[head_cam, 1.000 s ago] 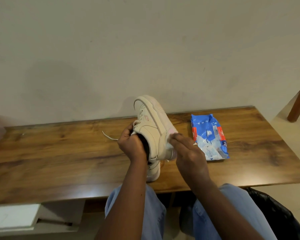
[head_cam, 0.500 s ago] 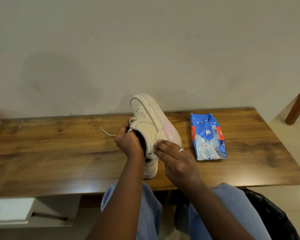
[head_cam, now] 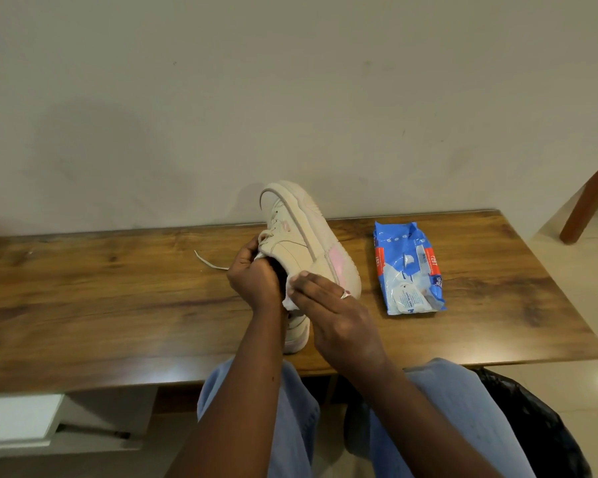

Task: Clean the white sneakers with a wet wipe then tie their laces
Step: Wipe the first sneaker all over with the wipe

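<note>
The left grip (head_cam: 252,277) is clenched on the collar of a white sneaker (head_cam: 301,243), fingers hooked into its dark opening, and holds the shoe off the surface (head_cam: 118,305) on a steep tilt, toe pointing up toward the wall and sole facing right. The right grip (head_cam: 339,319), with a ring (head_cam: 346,294) on one finger, holds a wet wipe (head_cam: 290,303) under its fingers and presses it to the sneaker's side close to the heel opening; a corner of the wipe pokes out between the two hands. A pink patch shows on the heel end of the sole. A loose lace (head_cam: 209,262) trails from the shoe down to the wood on the left. Below the hands the second sneaker (head_cam: 296,334) lies on the surface near its front edge, mostly hidden by the forearms. To the right, apart from the shoes, a blue wipe pack (head_cam: 408,270) lies flat. The person's light blue jeans (head_cam: 290,426) show below the surface edge.
</note>
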